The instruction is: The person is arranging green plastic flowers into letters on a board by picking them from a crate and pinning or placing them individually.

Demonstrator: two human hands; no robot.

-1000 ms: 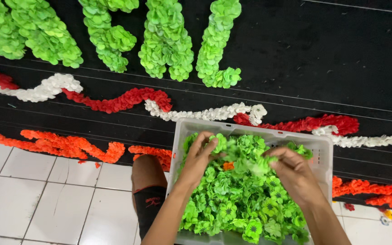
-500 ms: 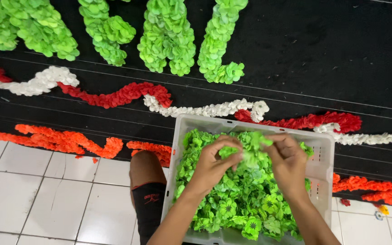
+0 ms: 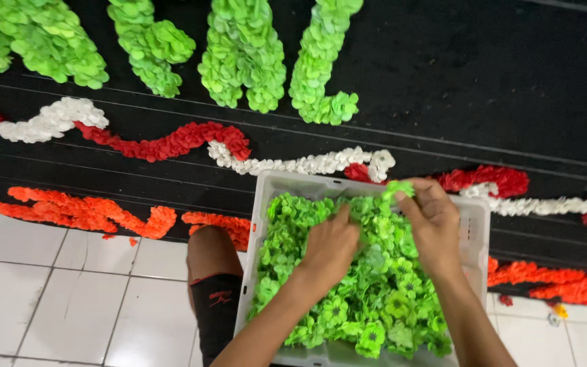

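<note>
A white plastic crate point(image 3: 264, 204) rests on my lap, filled with a pile of green paper flowers point(image 3: 368, 299). My left hand point(image 3: 329, 248) lies palm down on the flowers in the middle of the crate, fingers pressed into the pile. My right hand point(image 3: 433, 221) is raised at the crate's far edge and pinches one green paper flower point(image 3: 398, 189) between its fingertips. My knee point(image 3: 210, 255) shows to the left of the crate.
A black board point(image 3: 484, 88) lies ahead, covered with green flower shapes point(image 3: 242, 58), a red and white wavy flower band point(image 3: 171, 139) and an orange flower band point(image 3: 83, 212). White floor tiles point(image 3: 56, 292) are at the lower left.
Both hands dug in the flower pile, then came together. Now my right hand has lifted a single green flower toward the crate's far edge while my left stays on the pile.
</note>
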